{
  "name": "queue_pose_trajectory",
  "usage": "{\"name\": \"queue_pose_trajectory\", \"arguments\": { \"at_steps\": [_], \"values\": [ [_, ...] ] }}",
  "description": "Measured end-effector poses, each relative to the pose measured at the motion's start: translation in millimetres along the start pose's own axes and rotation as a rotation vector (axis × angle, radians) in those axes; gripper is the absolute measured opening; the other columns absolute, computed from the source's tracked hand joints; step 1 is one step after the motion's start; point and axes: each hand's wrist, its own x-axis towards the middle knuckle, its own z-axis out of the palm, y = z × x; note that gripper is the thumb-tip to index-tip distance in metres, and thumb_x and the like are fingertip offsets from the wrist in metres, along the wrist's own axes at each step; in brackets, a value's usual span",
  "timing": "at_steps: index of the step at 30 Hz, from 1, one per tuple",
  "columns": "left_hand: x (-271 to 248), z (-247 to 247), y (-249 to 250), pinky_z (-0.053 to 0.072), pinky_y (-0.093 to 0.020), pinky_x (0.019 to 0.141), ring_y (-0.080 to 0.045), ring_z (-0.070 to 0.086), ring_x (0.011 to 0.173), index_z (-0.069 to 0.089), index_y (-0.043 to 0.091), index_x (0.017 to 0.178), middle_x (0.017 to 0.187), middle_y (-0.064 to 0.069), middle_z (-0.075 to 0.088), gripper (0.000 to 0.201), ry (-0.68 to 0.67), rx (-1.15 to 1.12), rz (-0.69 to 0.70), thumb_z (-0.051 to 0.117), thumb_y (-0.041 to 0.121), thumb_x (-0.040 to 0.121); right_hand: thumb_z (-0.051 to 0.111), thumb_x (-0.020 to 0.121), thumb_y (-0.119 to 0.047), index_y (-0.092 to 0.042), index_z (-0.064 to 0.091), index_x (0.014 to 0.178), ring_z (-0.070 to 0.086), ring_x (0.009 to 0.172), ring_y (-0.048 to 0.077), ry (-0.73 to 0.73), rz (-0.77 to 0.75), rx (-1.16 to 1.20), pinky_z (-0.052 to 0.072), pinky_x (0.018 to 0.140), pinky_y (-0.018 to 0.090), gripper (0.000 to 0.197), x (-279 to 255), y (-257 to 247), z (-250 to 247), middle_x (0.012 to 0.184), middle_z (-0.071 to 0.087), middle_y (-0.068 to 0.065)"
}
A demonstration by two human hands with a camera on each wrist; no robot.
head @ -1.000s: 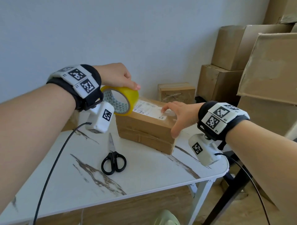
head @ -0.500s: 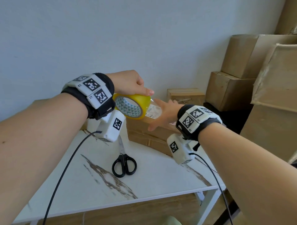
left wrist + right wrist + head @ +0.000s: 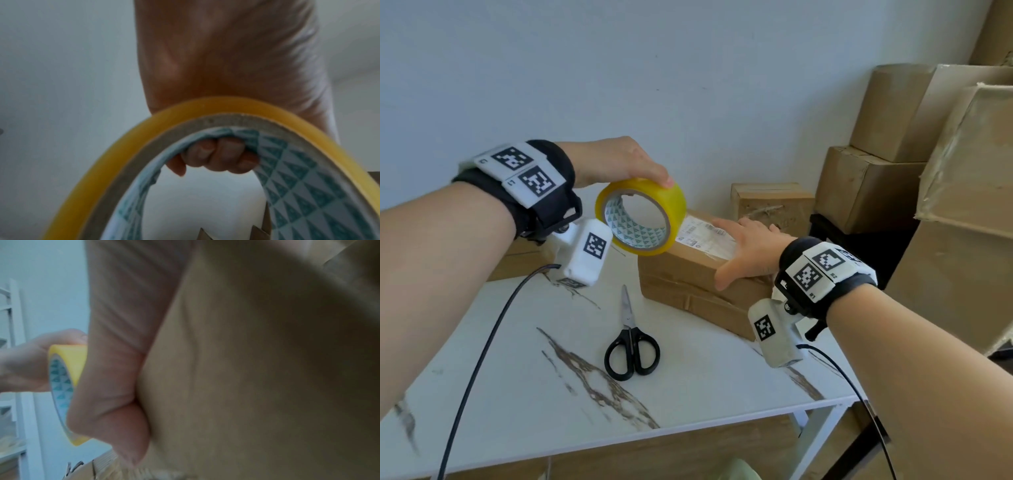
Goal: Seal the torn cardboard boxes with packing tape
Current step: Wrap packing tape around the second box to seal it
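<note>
Two hands work: right hand [image 3: 748, 251] now lies flat, fingers straight, on the box [image 3: 688, 270]; left hand [image 3: 616, 161] fingers grasp the lifted tape roll [image 3: 642, 217], ready to pull tape.

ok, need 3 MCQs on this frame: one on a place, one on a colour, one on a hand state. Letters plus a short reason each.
1. Where do the scissors lie?
A. on the box
B. on the table, in front of the box
C. in the right hand

2. What colour is the tape roll?
A. yellow
B. red
C. black

3. How is the right hand?
A. gripping the scissors
B. clenched, holding nothing
C. flat on the top box

Key: 1 B, the scissors lie shut on the marbled top; 2 A, the left hand grips a yellow roll; 3 C, straight fingers lie over the label.
</note>
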Motion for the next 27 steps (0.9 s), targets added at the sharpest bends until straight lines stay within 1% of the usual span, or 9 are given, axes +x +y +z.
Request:
{"name": "queue_pose_trajectory", "arguments": {
  "at_steps": [5,9,14,17,19,20,21,22,27],
  "values": [
    [2.9,-9.3,-4.9,0.029,-0.027,0.054,-0.016,0.037,0.05,0.045,0.015,0.052,0.051,0.001,0.039,0.049,-0.013,0.188,-0.046,0.067,0.059,0.052,0.075,0.064,-0.046,-0.039,0.011,0.147,0.016,0.142,0.028,-0.015,-0.066,0.03,0.002,0.116,0.05,0.105,-7.0,4.4,-0.9,0.152,0.022,0.008],
    [9.9,-4.4,-18.1,0.023,-0.029,0.052,-0.018,0.03,0.048,0.038,0.015,0.052,0.052,-0.001,0.03,0.051,-0.03,0.323,-0.093,0.074,0.042,0.076,0.075,0.065,-0.044,-0.044,0.014,0.145,0.018,0.14,0.027,-0.039,-0.098,0.029,0.008,0.115,0.047,0.1,-12.4,6.0,-1.5,0.148,0.025,0.004],
    [16.4,14.7,-21.7,0.018,-0.028,0.052,-0.018,0.023,0.048,0.032,0.015,0.053,0.052,0.0,0.025,0.051,-0.087,0.401,-0.19,0.069,0.036,0.081,0.074,0.065,-0.046,-0.049,0.016,0.141,0.021,0.137,0.027,-0.051,-0.105,0.027,0.014,0.114,0.047,0.096,-13.7,6.2,0.3,0.145,0.026,0.004],
    [19.9,24.7,-19.3,0.021,-0.028,0.055,-0.019,0.026,0.049,0.041,0.015,0.053,0.053,-0.001,0.028,0.046,-0.123,0.467,-0.251,0.071,0.037,0.078,0.073,0.067,-0.045,-0.05,0.014,0.142,0.019,0.138,0.027,-0.058,-0.101,0.016,0.012,0.115,0.048,0.096,-15.5,4.9,-1.9,0.147,0.023,0.005],
    [19.2,31.9,-22.2,0.027,-0.029,0.059,-0.024,0.044,0.055,0.059,0.006,0.066,0.059,-0.014,0.046,0.035,-0.163,0.476,-0.3,0.071,0.036,0.08,0.072,0.069,-0.045,-0.051,0.01,0.144,0.013,0.141,0.028,-0.069,-0.095,-0.011,0.008,0.115,0.048,0.097,-18.2,2.4,-2.6,0.151,0.017,0.006],
    [18.5,35.3,-26.6,0.03,-0.029,0.063,-0.027,0.05,0.063,0.06,0.003,0.072,0.088,-0.02,0.057,0.035,-0.182,0.458,-0.312,0.069,0.036,0.081,0.071,0.071,-0.045,-0.051,0.008,0.144,0.01,0.142,0.029,-0.075,-0.089,-0.027,0.007,0.115,0.048,0.097,-19.4,1.2,-2.8,0.153,0.014,0.007],
    [16.9,38.1,-31.0,0.03,-0.03,0.065,-0.026,0.05,0.067,0.059,0.005,0.073,0.077,-0.021,0.054,0.034,-0.19,0.431,-0.312,0.068,0.037,0.082,0.07,0.072,-0.046,-0.051,0.006,0.145,0.006,0.143,0.03,-0.082,-0.08,-0.043,0.005,0.115,0.047,0.098,-20.3,0.8,-3.1,0.155,0.01,0.007],
    [15.2,40.5,-36.0,0.029,-0.029,0.064,-0.023,0.046,0.068,0.056,0.008,0.072,0.069,-0.005,0.043,0.033,-0.183,0.398,-0.3,0.067,0.038,0.084,0.07,0.072,-0.048,-0.05,0.003,0.146,0.004,0.144,0.03,-0.091,-0.07,-0.059,0.004,0.115,0.047,0.099,-21.2,0.1,-4.2,0.156,0.007,0.007],
    [9.5,44.9,-45.5,0.025,-0.029,0.062,-0.02,0.04,0.071,0.048,0.009,0.078,0.076,-0.003,0.043,0.034,-0.138,0.311,-0.273,0.064,0.038,0.086,0.054,0.063,-0.083,-0.046,-0.008,0.147,-0.007,0.146,0.031,-0.111,-0.013,-0.196,0.002,0.114,0.06,0.11,-5.1,-21.8,4.3,0.159,-0.01,0.008]
  ]
}}
